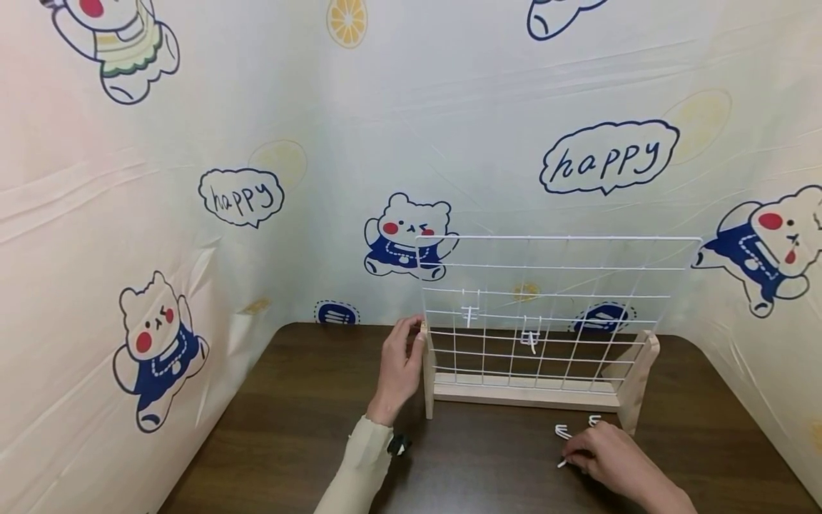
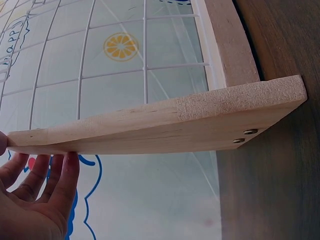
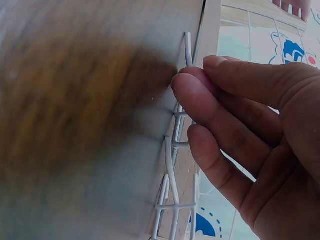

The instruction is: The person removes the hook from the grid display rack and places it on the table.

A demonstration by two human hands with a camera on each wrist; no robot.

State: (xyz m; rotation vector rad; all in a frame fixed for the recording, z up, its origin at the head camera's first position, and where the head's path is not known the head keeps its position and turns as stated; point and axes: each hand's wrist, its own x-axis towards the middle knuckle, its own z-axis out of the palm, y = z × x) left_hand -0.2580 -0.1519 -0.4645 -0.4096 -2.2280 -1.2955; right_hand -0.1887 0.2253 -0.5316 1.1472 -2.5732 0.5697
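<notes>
A white wire grid (image 1: 559, 238) stands in a pale wooden frame (image 1: 526, 395) on the table. My left hand (image 1: 399, 368) grips the frame's left side panel (image 2: 150, 135), thumb on one face and fingers on the other. Two white wire hooks hang on the grid, a left hook (image 1: 470, 314) and a lower right hook (image 1: 529, 339). In front of the frame's right end, my right hand (image 1: 606, 457) pinches a white wire hook (image 1: 562, 463), mostly hidden by the fingers. Beside it lie two more hooks, one nearer (image 1: 562, 431) and one farther (image 1: 594, 420).
The dark brown wooden table (image 1: 289, 421) has rounded back corners. A printed curtain (image 1: 488, 157) with bears and "happy" bubbles hangs behind and at both sides. Two screws (image 2: 245, 136) show low on the left panel. A small dark object (image 1: 399, 445) sits at my left wrist.
</notes>
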